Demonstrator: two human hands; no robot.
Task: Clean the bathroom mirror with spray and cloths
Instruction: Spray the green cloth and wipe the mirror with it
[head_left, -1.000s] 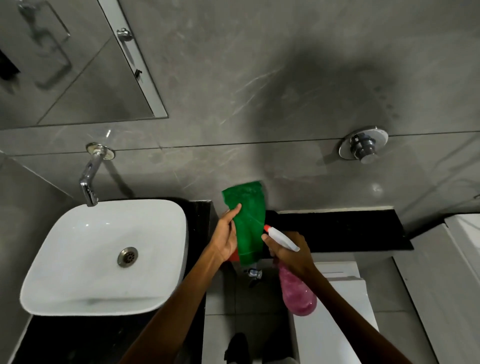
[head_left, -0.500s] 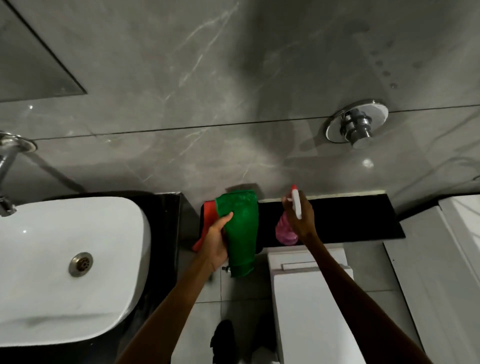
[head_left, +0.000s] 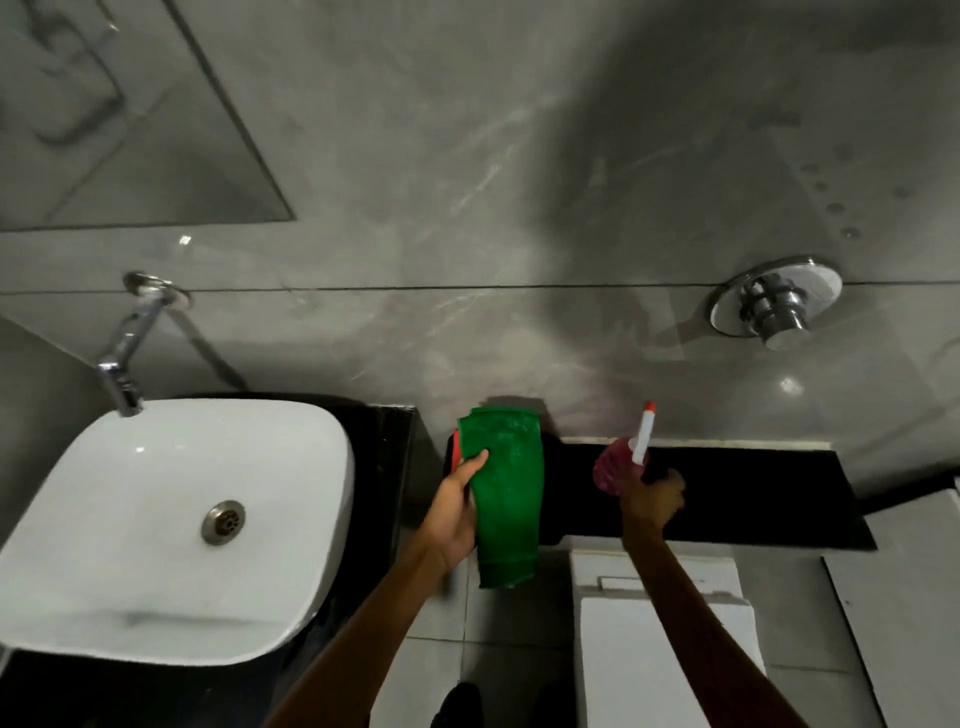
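Observation:
My left hand (head_left: 454, 512) grips a green cloth (head_left: 506, 493) that drapes over the left end of the black ledge (head_left: 753, 493); my thumb lies on its top face. A red cloth (head_left: 454, 451) peeks out behind the green one. My right hand (head_left: 652, 496) is closed around the neck of the pink spray bottle (head_left: 610, 467), which is at the ledge with its white, red-tipped nozzle (head_left: 643, 434) pointing up. A corner of the mirror (head_left: 130, 130) shows at the upper left.
A white basin (head_left: 156, 519) with a chrome tap (head_left: 124, 358) sits at the left on a black counter. A chrome flush valve (head_left: 774, 306) juts from the grey wall at the right. Below the ledge is a white toilet tank (head_left: 665, 649).
Both hands moved forward from mid-air to the black ledge. The bottle went from hanging tilted in my right hand to upright at the ledge, and the green cloth now drapes over the ledge's end.

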